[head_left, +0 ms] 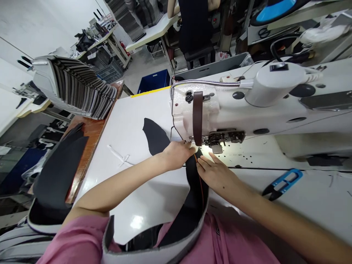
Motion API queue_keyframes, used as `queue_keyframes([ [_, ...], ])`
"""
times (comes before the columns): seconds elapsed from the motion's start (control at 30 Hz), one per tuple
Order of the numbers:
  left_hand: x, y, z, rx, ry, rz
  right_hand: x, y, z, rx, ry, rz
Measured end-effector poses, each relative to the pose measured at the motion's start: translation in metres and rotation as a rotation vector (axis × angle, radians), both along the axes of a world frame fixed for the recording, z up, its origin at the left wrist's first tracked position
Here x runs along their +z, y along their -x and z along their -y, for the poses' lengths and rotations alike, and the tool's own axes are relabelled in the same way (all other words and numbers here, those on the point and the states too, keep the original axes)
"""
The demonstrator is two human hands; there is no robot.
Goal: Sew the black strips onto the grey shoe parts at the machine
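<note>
A long black fabric strip (pixel 192 172) with an orange line along it and a light grey outer side runs from the sewing machine (pixel 198 117) down over the table edge and curves across my lap. My left hand (pixel 178 154) is closed at the strip's left edge, close to the needle area, its fingertips partly hidden. On the strip's right side lies my right hand (pixel 216 174), fingers stretched out toward the lit sewing spot. The needle and presser foot are mostly hidden behind a brown hanging strap (pixel 197 117). A curved dark fabric piece (pixel 155 136) rests left of my left hand.
Blue thread snips (pixel 283 184) lie on the right of the white table (pixel 154 194). White thread scraps (pixel 120 157) are at left. Stacked grey pieces (pixel 82 90) and dark panels (pixel 59 168) sit on a wooden surface at left. A person (pixel 194 25) is behind the machine.
</note>
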State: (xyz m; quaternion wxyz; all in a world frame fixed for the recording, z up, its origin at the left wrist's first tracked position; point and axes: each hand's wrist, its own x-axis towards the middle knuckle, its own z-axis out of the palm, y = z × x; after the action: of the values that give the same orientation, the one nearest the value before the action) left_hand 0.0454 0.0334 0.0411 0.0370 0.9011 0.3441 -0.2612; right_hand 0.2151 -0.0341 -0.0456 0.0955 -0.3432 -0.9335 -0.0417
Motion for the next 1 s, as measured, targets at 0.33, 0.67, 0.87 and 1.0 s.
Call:
queue_keyframes([
  [0.33,-0.008,-0.017,0.001,0.083,0.056,0.055,-0.018,0.020,0.009,-0.104,-0.199,-0.106],
  [0.67,-0.014,-0.018,0.012,0.097,0.057,0.040,-0.011,0.025,0.030,-0.119,-0.147,-0.153],
  [0.87,-0.017,-0.015,0.004,0.103,0.063,0.123,-0.011,0.020,0.011,-0.067,-0.163,-0.141],
  [1.0,-0.017,-0.016,0.004,0.128,0.055,0.111,-0.008,0.022,0.019,-0.041,-0.109,-0.115],
])
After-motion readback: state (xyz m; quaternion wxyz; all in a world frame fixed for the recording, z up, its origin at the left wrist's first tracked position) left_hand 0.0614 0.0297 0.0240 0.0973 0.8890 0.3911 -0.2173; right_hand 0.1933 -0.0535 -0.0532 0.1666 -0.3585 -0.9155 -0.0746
